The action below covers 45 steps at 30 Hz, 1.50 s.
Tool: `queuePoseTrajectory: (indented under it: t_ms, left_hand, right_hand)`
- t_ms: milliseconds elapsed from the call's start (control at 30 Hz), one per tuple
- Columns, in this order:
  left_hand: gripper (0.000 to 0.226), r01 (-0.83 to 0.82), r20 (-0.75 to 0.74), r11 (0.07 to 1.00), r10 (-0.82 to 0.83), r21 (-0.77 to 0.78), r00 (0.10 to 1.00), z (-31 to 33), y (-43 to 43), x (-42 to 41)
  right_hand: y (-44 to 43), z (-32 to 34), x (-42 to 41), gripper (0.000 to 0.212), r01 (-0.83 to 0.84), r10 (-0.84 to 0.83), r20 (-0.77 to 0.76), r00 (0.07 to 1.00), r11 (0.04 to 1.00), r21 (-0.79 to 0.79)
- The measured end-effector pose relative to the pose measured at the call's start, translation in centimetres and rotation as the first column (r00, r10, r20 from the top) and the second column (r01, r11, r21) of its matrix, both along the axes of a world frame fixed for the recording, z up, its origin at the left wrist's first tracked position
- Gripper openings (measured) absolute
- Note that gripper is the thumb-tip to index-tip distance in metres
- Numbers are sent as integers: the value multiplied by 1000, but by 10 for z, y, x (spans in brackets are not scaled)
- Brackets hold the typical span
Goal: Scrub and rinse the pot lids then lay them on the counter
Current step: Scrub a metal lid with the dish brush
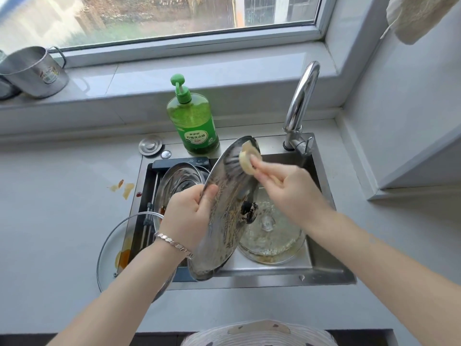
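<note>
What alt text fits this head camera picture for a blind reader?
A person's left hand holds a steel pot lid tilted over a kitchen sink while the right hand scrubs its upper edge with a sponge. A dirty glass lid lies in the sink below.

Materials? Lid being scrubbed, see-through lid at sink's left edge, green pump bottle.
Round silver lid, gripped by left hand, rubbed by right hand with pale pad: likely stainless steel, mirror reflections, greasy film.
Clear round lid: seemingly glass with metal rim; counter shows through.
Green pump bottle: probably translucent plastic, liquid visible inside.
</note>
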<state>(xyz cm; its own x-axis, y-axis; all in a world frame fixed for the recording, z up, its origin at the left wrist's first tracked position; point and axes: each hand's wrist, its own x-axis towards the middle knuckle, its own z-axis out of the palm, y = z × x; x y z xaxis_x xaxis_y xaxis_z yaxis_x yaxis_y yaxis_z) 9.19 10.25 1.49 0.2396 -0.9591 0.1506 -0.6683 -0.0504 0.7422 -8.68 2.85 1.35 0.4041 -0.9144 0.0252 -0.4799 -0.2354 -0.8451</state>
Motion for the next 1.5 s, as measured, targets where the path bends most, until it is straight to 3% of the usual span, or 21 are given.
queuePoseTrajectory:
  t_ms: [67,100,200,267,367,433,567,633,733,900,1033,1200,1367,1500]
  left_hand:
    - [41,-2,-6,1000,2,10,1000,-1,-1,3]
    - [40,6,-10,1000,-6,8,1000,-1,-1,4]
    - [38,90,7,996,-90,3,996,3,0,2]
    - [38,115,20,993,-115,-1,993,5,2,-4]
    - [38,60,-24,998,-60,-9,998,5,-3,-2]
    - [41,41,-57,999,-41,-5,998,4,-4,4]
    - [48,91,-81,996,-91,-6,993,2,2,3]
    - [49,57,-120,998,-58,-9,991,0,3,1]
    - [49,-10,-155,1000,12,15,988,-2,-1,4]
    - [48,8,-150,1000,-5,17,989,1,0,-2]
    - [48,-118,-246,992,126,49,961,1,-4,0]
    - [49,-133,-303,989,148,69,942,6,-5,-7]
    - [59,-179,-389,981,193,72,901,7,-9,-2]
    - [51,-183,-369,982,190,53,910,13,-8,-8]
  right_hand:
    - [31,5,6,31,-170,171,58,984,985,-21]
    - [28,6,3,30,-171,171,66,983,985,-18]
    - [-24,-5,-15,31,128,-126,-41,991,991,50]
    - [-29,-9,-20,33,196,-194,-29,981,976,99]
    - [23,0,-4,36,-57,57,103,993,998,-6]
    - [29,-2,-1,37,-113,116,72,991,992,-54]
    - [-26,-22,-21,32,240,-240,-10,971,967,83]
    - [-11,-21,-18,33,172,-173,13,985,983,69]
    - [32,-16,-6,39,-79,80,71,994,997,-25]
    - [-7,-28,-19,34,215,-218,22,976,971,106]
    - [39,-21,-7,40,-48,49,68,996,999,-10]
    - [1,-37,-20,35,199,-202,10,979,971,135]
    - [44,-27,-11,37,-54,53,42,998,998,19]
    - [12,-41,-22,35,156,-155,-18,988,977,148]
